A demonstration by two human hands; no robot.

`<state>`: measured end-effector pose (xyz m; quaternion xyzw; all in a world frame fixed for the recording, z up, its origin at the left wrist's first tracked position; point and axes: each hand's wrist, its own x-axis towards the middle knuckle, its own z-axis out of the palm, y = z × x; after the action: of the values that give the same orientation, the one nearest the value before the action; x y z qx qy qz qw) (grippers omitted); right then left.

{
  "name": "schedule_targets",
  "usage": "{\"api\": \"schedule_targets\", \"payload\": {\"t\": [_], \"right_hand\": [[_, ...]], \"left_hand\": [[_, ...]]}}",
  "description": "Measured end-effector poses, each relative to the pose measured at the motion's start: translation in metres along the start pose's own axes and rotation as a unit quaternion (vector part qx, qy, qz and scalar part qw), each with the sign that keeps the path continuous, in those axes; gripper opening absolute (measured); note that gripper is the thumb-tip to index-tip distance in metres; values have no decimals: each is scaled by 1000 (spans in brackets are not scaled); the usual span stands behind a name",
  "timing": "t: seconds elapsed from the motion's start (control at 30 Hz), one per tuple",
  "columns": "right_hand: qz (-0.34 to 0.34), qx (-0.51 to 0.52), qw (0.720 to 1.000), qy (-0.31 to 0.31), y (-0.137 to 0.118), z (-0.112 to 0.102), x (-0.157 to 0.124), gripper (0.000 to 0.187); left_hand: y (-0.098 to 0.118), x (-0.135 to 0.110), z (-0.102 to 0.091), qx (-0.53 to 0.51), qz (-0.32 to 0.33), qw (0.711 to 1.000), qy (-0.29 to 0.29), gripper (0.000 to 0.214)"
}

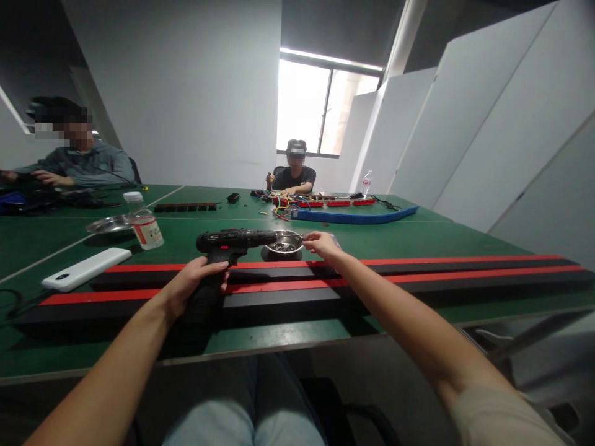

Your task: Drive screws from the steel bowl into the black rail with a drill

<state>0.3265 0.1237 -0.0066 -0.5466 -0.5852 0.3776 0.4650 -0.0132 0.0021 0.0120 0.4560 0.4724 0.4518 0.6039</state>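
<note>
A black cordless drill (227, 240) lies level above the table, pointing right. My left hand (195, 282) is wrapped round its grip. From the chuck a thin bit (286, 235) runs out over a metal bowl (268, 254) of small dark pieces. My right hand (323, 244) pinches at the tip of that bit; whatever sits between the fingertips is too small to make out. Below the drill, two long black bars with red top strips (288, 287) lie side by side across the table. My left forearm and the drill's lower end cover part of the nearer bar.
Left of the drill are a white box-like device (86, 269), a water bottle (145, 226) and a metal dish (106, 225). Farther back lie a blue strip (353, 217), red modules (337, 203) and wires. One person (295, 176) sits opposite, another (88, 161) at left.
</note>
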Motion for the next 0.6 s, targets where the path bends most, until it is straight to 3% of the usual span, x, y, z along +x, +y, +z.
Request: {"api": "schedule_targets", "payload": {"t": [0.13, 0.2, 0.33, 0.5, 0.6], "right_hand": [[-51, -147, 988, -15, -3, 26, 32, 11], [-72, -245, 967, -27, -4, 38, 45, 5], [-94, -380, 919, -39, -3, 60, 62, 16], [-75, -399, 895, -184, 2, 80, 74, 14], [-53, -357, 909, -210, 6, 85, 80, 16]], "left_hand": [[-1, -6, 1, -80, 13, 997, 8, 25], [-1, -7, 1, -99, 17, 995, 21, 23], [-5, -5, -5, -120, 43, 992, 20, 20], [-10, -3, -9, -101, 46, 994, -12, 22], [-10, -4, -7, -114, 42, 993, 4, 17]]}}
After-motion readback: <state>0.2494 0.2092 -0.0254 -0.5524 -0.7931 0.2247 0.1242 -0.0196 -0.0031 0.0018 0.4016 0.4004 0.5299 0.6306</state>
